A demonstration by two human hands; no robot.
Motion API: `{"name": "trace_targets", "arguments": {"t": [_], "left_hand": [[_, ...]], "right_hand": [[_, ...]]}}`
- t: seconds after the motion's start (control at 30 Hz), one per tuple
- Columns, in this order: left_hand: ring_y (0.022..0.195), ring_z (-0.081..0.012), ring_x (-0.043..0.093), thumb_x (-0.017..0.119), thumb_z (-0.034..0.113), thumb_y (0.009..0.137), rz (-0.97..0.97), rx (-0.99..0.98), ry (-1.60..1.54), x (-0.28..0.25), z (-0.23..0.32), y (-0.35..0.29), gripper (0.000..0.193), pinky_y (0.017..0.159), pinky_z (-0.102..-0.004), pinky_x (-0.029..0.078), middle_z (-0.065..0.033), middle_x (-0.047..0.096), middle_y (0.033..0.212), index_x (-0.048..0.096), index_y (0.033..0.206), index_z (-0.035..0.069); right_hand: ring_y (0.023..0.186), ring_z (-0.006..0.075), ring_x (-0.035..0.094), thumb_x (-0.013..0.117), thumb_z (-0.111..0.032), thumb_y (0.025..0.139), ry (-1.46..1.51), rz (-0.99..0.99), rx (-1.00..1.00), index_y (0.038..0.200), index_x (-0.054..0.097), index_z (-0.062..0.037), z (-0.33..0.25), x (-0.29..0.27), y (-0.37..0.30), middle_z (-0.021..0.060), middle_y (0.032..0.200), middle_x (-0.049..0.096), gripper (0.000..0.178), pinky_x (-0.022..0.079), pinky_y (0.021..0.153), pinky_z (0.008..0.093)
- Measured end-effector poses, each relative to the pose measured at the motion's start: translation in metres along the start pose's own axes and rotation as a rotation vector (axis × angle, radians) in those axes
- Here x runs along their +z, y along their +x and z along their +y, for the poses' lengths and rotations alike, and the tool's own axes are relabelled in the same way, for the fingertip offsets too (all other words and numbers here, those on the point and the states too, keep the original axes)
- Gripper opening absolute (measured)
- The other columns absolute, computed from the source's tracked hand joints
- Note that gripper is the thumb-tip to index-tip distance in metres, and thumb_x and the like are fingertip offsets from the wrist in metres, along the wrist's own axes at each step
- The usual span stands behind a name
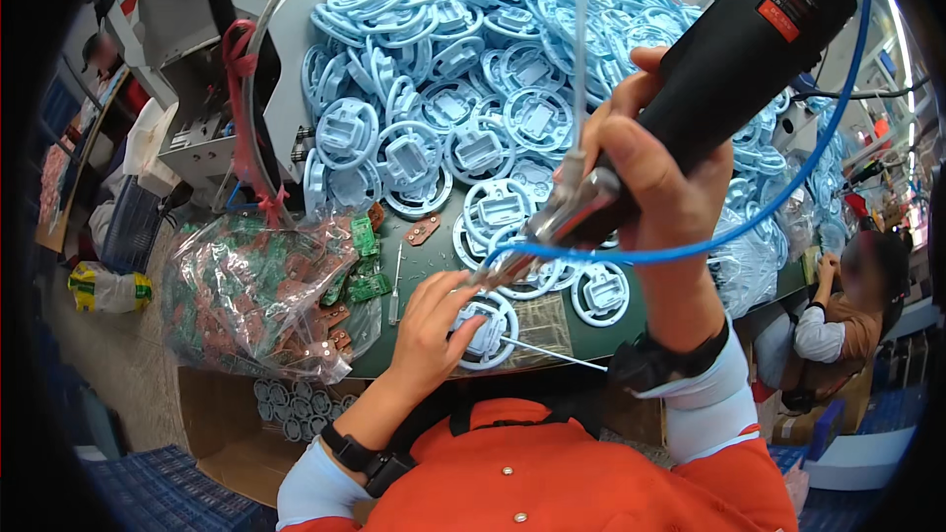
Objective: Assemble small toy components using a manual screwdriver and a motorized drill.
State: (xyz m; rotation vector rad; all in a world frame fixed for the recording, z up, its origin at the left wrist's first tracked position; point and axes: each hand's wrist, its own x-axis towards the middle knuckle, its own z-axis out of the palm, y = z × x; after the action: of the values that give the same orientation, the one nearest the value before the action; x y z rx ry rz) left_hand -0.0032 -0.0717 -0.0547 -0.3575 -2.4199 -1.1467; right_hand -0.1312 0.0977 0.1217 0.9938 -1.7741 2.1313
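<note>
Table: dark green top, carries everything in hand.

Pile of light-blue plastic rings: heaped across the back half, each ring with a rectangular frame in its middle, overlapping at all angles.

Clear plastic bag: left side of the table, full of green and brown circuit boards, some spilling out at its right edge.

Cardboard box: below the table's front edge, grey round parts in it.

Power screwdriver: black body, metal front end, tilted down to the left. Blue cable arcs round its right side to the front end; translucent tube comes down to it from above.

Right hand: fingers wrapped round the power screwdriver's body, near its lower end.

Left hand: thumb and fingers parted over the work ring, fingertips next to the driver tip. Can't tell if they actually grip the ring.

Work ring: light blue, on the table at the front edge, under the left thumb. Tip sits at its far side; blurred, contact unclear.

Slim hand screwdriver: between bag and left hand.

Loose brown board: beyond the left hand.

Small screws: scattered between board and left hand.
</note>
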Motion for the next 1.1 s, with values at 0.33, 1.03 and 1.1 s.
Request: {"name": "trace_targets", "arguments": {"t": [0.33, 1.03, 1.1], "left_hand": [[0.107, -0.0345, 0.059, 0.078, 0.005, 0.074, 0.026, -0.123, -0.08, 0.002, -0.012, -0.004, 0.025, 0.091, -0.0417, 0.048, -0.0134, 0.064, 0.112, 0.068, 0.097, 0.001], [0.127, -0.034, 0.05, 0.09, 0.031, 0.06, -0.302, 0.031, 0.139, -0.009, -0.021, -0.036, 0.086, 0.108, -0.0526, 0.033, -0.0148, 0.054, 0.135, 0.052, 0.132, 0.004], [0.128, -0.0333, 0.049, 0.09, 0.031, 0.06, -0.304, 0.028, 0.141, -0.006, -0.022, -0.04, 0.087, 0.109, -0.0528, 0.033, -0.0145, 0.053, 0.136, 0.051, 0.133, 0.004]], "right_hand": [[0.065, 0.0193, 0.06, 0.07, -0.016, 0.085, 0.037, 0.037, -0.017, 0.134, 0.038, 0.0017, 0.0, 0.03, -0.016, 0.006, 0.086, 0.051, 0.061, 0.057, 0.059, 0.0354], [0.067, 0.0189, 0.064, 0.065, 0.008, 0.081, 0.021, 0.05, 0.133, 0.134, 0.04, 0.005, 0.027, 0.024, -0.028, 0.0092, 0.084, 0.057, 0.058, 0.055, 0.064, 0.0321], [0.067, 0.0184, 0.064, 0.066, 0.007, 0.082, 0.034, 0.051, 0.137, 0.132, 0.041, 0.0033, 0.032, 0.022, -0.029, 0.0089, 0.084, 0.057, 0.056, 0.054, 0.064, 0.0319]]}}
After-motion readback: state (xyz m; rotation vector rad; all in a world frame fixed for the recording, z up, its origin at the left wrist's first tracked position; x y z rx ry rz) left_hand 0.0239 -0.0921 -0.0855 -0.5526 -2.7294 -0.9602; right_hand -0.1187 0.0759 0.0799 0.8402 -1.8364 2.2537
